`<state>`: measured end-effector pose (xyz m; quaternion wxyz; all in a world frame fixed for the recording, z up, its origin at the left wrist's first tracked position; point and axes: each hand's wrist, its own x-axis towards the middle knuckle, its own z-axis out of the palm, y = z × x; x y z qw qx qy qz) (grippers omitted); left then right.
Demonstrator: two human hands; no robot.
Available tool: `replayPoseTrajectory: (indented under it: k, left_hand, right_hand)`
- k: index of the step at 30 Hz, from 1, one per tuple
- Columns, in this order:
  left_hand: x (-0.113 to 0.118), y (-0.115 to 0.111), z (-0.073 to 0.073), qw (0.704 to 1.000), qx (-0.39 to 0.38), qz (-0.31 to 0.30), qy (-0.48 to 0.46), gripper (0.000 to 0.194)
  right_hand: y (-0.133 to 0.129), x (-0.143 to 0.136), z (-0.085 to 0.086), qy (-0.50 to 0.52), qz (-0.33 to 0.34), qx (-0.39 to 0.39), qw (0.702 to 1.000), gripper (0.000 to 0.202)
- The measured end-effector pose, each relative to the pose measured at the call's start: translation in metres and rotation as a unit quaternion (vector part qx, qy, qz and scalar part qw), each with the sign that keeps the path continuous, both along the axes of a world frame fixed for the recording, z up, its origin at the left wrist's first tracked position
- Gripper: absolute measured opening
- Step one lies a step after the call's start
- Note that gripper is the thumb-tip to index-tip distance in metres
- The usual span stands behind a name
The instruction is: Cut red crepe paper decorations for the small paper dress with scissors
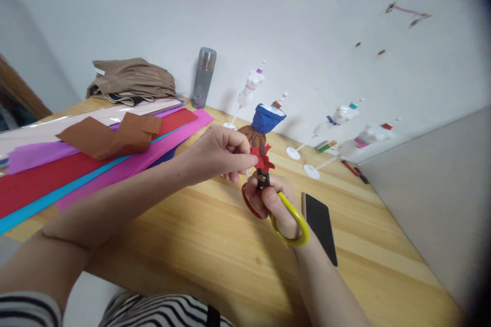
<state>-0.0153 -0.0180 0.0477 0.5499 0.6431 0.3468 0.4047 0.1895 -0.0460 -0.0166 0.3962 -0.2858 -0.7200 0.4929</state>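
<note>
My left hand (pixel 226 153) pinches the edge of a small red cut piece (pixel 264 159) near the middle of the view. My right hand (pixel 278 207) is closed round scissors (pixel 263 179) with one yellow and one red handle loop. The dark blades point up and away, and the red piece lies against them, hiding part of them. Just beyond my hands stands a small mannequin in a blue top (pixel 267 118) and a brown gathered skirt (pixel 251 134), partly hidden by my left hand.
Coloured sheets (pixel 92 168), a brown piece (pixel 111 138) and folded cloth (pixel 132 79) lie on the left. A grey bottle (pixel 203 79) stands by the wall. More mannequins (pixel 345 112) stand behind, and a black phone (pixel 320 225) lies at the right on the wooden table (pixel 215 245).
</note>
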Motion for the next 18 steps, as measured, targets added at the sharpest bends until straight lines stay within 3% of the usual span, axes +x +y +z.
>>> replayPoseTrajectory:
  k: [18]
  left_hand:
    - [-0.0031, 0.0012, 0.0024, 1.000, 0.009, -0.016, -0.014, 0.016]
  right_hand:
    - [-0.0012, -0.0014, 0.0023, 0.004, 0.002, 0.006, 1.000, 0.050]
